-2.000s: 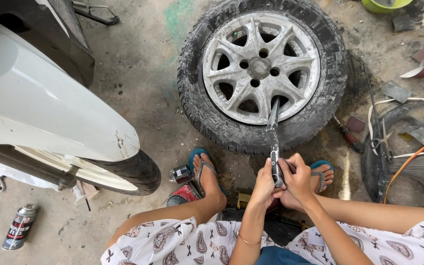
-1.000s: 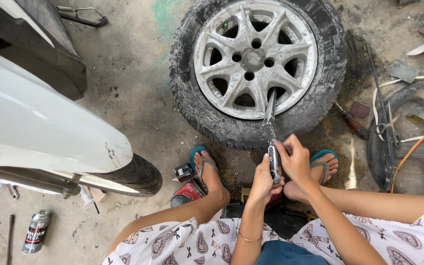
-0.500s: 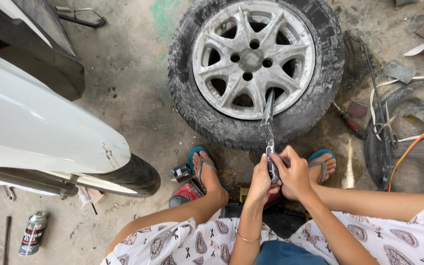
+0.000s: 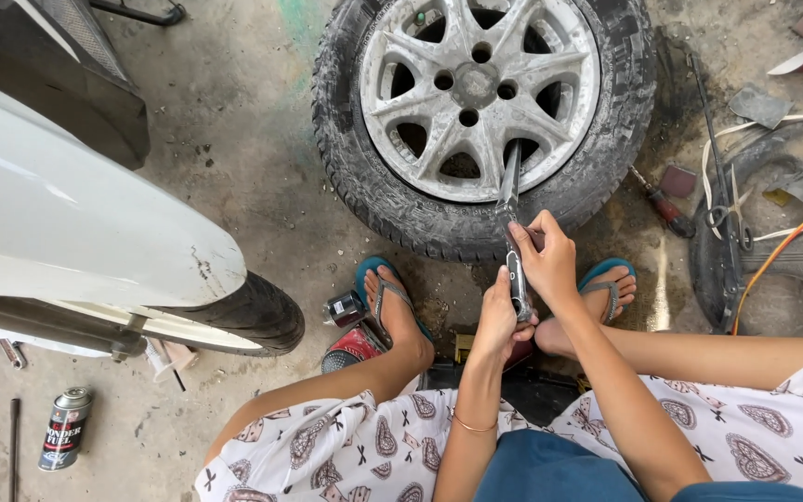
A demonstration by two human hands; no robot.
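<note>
- Both hands sit slightly higher on the metal tool (image 4: 511,232) than half a second ago; the wheel (image 4: 480,102) has not shifted.
- Left hand (image 4: 499,321) is wrapped around the tool's lower handle.
- Right hand (image 4: 543,263) is closed on the shaft just above it, the two hands touching.
- Tool's flat tip rests at the rim's lower edge, against the tyre (image 4: 364,177).
- Wheel lies flat on the concrete floor (image 4: 234,139), beyond the sandalled feet (image 4: 392,307).
- A spray can (image 4: 64,428) stands near the floor's lower left corner, beside the white car (image 4: 67,214).

White heart-patterned trousers (image 4: 327,455), teal sandals (image 4: 378,288), thin bracelet (image 4: 471,425).
</note>
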